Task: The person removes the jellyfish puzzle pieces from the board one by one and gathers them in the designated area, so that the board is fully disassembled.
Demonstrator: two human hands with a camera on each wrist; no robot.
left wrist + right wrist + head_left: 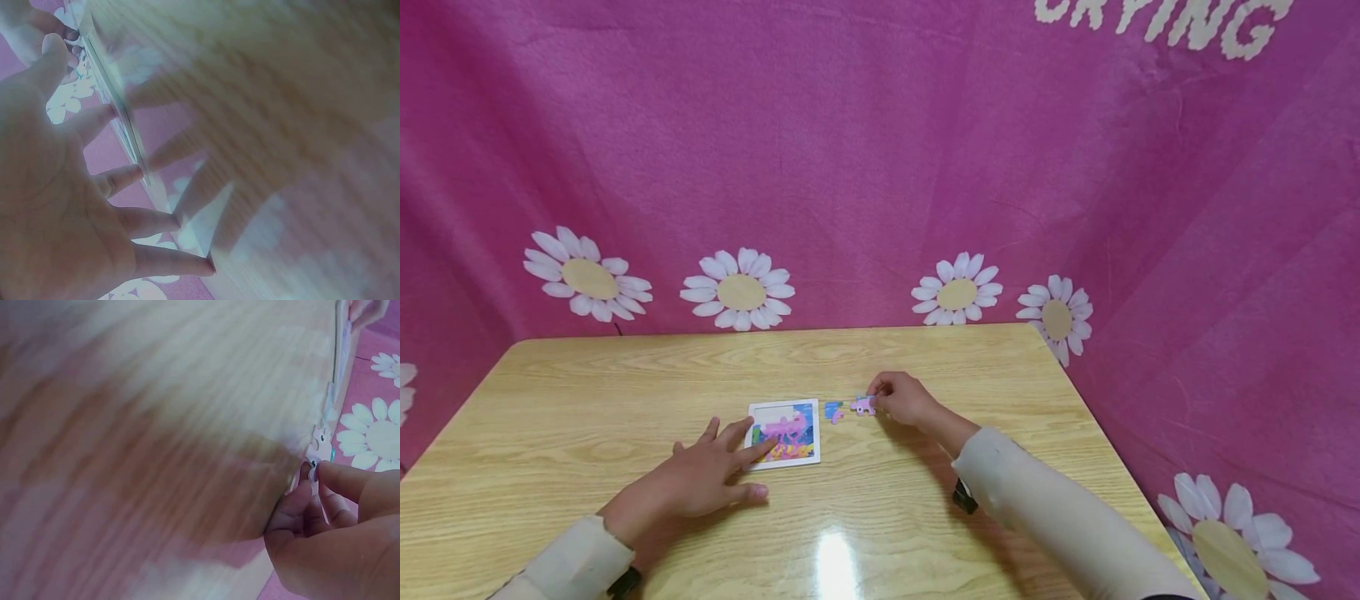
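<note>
At lower centre, spread left hand (703,473) seemingly steadies puzzle tray (817,435); right hand (908,402) pinches pink piece (866,405).

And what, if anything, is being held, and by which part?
The right hand pinches a pink puzzle piece, apparently by its edge nearest that hand; the left hand grips nothing.

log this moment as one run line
left grip: spread, touching puzzle tray | right grip: pinching pink puzzle piece | tray: partly filled | blue-pink piece: right of tray
</note>
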